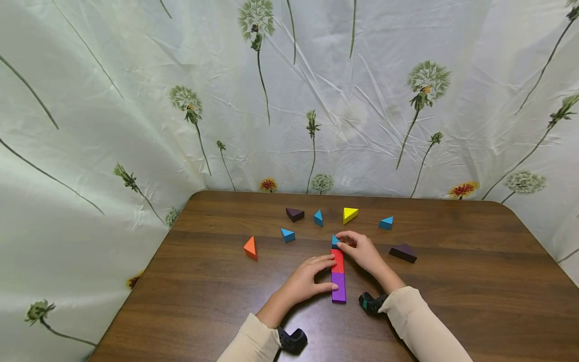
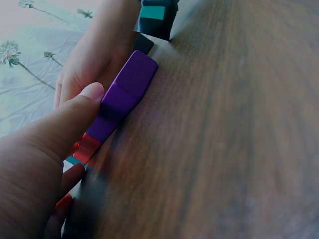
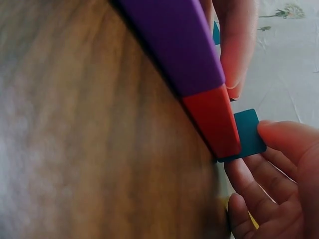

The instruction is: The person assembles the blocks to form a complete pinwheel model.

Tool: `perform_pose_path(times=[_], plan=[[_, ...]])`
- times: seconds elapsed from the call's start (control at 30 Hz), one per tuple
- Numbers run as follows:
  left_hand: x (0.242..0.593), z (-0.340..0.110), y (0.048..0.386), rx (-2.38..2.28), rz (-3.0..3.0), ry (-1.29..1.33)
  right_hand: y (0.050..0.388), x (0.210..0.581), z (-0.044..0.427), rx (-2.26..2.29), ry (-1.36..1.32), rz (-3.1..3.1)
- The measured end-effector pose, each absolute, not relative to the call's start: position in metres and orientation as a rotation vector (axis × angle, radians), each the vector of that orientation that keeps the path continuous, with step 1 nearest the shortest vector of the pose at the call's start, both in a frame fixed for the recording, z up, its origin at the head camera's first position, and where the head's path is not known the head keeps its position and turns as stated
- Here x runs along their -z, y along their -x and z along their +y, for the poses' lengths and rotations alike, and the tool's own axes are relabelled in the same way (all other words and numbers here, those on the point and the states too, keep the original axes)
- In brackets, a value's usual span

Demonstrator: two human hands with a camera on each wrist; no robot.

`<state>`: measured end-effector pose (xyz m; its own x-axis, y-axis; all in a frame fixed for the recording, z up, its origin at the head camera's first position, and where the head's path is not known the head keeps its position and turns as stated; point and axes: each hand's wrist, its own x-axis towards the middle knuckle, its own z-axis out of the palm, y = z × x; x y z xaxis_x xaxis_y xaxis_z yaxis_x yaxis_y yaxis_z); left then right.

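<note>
Brown wooden table (image 1: 475,271), floral cloth (image 1: 362,100) hanging behind it. From my post I have both hands in the head view.

Right hand (image 1: 365,252): pinching a small blue triangular block (image 1: 334,242), thumb on the near side. That block sits at the far end of a short row; in my right wrist view it appears to meet the end of the red block (image 1: 338,262), standing out a little to one side.

Left hand (image 1: 304,281): spread wide, thumb apart from the fingers. Thumb tip touches the side of the purple block (image 1: 339,289); fingertips reach the red block. Nothing gripped there that I can make out.

Row order, near to far: purple, red, blue. Purple and red butt end to end in a straight line.

Loose pieces, lying apart around the row: orange triangle (image 1: 251,248) out to the left; left blue piece (image 1: 287,235) between it and the row. Farther back, a dark triangle (image 1: 295,214), a slim blue piece (image 1: 318,218) and a yellow triangle (image 1: 350,215). Right side: another blue piece (image 1: 386,223), then a dark block (image 1: 403,253) beyond the right forearm.

I note pale sleeves (image 1: 420,322) on both arms, black wrist devices (image 1: 293,341) at the cuffs.
</note>
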<state>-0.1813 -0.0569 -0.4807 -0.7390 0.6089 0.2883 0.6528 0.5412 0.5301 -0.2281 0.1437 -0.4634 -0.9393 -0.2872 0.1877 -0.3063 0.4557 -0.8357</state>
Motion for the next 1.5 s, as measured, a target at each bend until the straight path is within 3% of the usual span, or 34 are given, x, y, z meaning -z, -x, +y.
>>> perform_pose_path(times=[1.07, 1.5], plan=[[0.481, -0.057, 0.181, 0.974, -2.712, 1.097, 0.224, 0.462, 0.142, -1.609, -0.511, -2.619], [0.481, -0.057, 0.181, 0.964, -2.716, 1.092, 0.213, 0.436, 0.152, -1.569, -0.508, -2.552]])
